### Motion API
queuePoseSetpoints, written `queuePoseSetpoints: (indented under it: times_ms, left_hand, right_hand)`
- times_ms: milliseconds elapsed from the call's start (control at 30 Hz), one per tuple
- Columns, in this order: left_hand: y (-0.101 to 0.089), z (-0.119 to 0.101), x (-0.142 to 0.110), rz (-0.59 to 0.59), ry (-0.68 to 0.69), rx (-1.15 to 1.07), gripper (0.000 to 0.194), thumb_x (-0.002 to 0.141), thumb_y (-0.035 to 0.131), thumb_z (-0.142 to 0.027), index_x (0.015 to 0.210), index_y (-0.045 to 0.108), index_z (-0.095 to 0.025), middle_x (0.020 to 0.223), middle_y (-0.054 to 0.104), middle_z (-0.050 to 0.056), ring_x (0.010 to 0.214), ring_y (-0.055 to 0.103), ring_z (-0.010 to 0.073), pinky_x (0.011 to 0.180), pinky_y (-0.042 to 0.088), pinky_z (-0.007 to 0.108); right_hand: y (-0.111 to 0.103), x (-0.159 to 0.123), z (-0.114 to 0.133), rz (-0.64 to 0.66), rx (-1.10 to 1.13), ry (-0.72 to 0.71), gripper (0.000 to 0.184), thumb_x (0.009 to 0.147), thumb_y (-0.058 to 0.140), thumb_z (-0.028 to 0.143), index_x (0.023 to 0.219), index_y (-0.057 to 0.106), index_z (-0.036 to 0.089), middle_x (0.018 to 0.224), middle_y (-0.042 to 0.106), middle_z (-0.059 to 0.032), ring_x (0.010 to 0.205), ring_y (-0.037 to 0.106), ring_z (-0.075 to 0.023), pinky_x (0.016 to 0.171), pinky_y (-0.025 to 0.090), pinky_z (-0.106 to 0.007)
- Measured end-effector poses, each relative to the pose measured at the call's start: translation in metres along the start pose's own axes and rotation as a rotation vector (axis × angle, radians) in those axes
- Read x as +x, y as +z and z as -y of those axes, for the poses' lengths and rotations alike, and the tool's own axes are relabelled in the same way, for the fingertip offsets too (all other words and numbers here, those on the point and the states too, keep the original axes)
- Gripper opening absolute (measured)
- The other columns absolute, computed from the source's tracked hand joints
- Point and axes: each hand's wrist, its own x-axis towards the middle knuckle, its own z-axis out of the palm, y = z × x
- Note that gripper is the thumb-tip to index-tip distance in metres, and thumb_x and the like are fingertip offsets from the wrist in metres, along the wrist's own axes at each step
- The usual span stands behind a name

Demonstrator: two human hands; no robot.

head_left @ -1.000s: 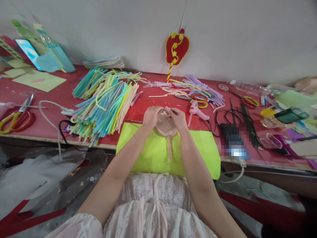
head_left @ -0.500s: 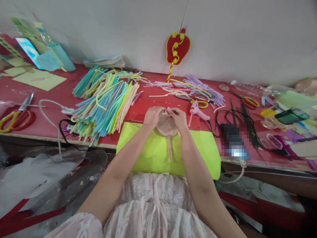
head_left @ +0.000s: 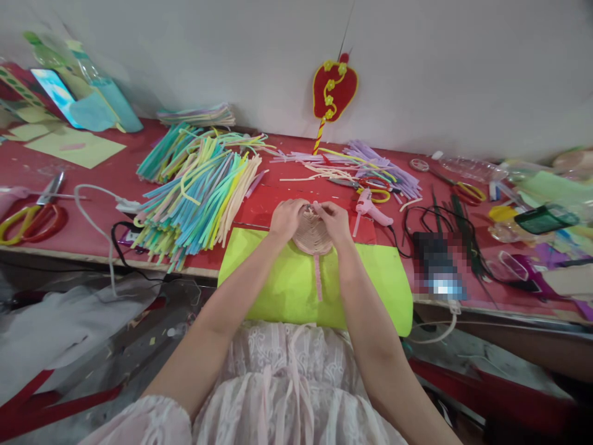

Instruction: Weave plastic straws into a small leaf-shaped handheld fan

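Observation:
Between my hands is a small round fan point(head_left: 313, 235) of coiled beige pipe cleaners, with a pink twisted handle point(head_left: 318, 278) pointing down toward me. My left hand point(head_left: 288, 219) is closed on its upper left edge. My right hand point(head_left: 334, 221) pinches the upper right edge, thumb and forefinger close to a short pink piece point(head_left: 316, 205) at the top. The fingertips partly cover that edge. Beneath lies a bright yellow-green sheet point(head_left: 278, 284), hanging over the table's front edge.
Bundled pastel pipe cleaners point(head_left: 199, 191) lie at left, purple ones point(head_left: 389, 167) behind. A pink glue gun point(head_left: 374, 210) and scissors point(head_left: 380, 193) are right of my hands. More scissors point(head_left: 37, 216) sit far left. A red fan point(head_left: 334, 89) stands against the wall; a blurred-out device point(head_left: 438, 262) lies right.
Both hands keep nearly the same hold on the fan, and the fan stays in place. The whole view has shifted very slightly.

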Motion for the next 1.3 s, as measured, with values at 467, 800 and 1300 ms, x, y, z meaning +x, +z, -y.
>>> queuePoseSetpoints:
  times_ms: [467,800,1300]
  left_hand:
    - [-0.0013,-0.0005,-0.0012,0.002,0.001,0.004,0.023,0.087,0.039,-0.025,0.097,0.059,-0.023,0.093,0.066,0.002,0.086,0.057,0.0159,0.08,0.037,0.029]
    - [0.0002,0.0043,0.0032,-0.067,-0.031,-0.294,0.027,0.088,0.037,-0.026,0.106,0.057,-0.021,0.102,0.065,0.004,0.093,0.058,0.0144,0.085,0.042,0.027]
    - [-0.0021,0.0017,0.002,-0.018,-0.058,-0.152,0.02,0.083,0.047,-0.027,0.095,0.063,-0.022,0.095,0.067,0.004,0.087,0.058,0.016,0.082,0.041,0.029]
  right_hand:
    - [-0.0004,0.002,-0.0026,0.016,-0.025,-0.009,0.029,0.068,0.061,0.048,0.072,0.066,0.02,0.073,0.067,-0.0019,0.072,0.059,-0.015,0.068,0.045,-0.028]
    - [-0.0006,0.0009,-0.0021,-0.013,-0.015,-0.013,0.029,0.069,0.059,0.047,0.076,0.067,0.02,0.075,0.067,-0.0023,0.073,0.059,-0.0159,0.069,0.045,-0.029]
    - [0.0013,-0.0002,-0.0012,-0.043,-0.046,-0.003,0.035,0.069,0.057,0.052,0.08,0.067,0.02,0.08,0.068,-0.0036,0.078,0.06,-0.0167,0.07,0.046,-0.029]
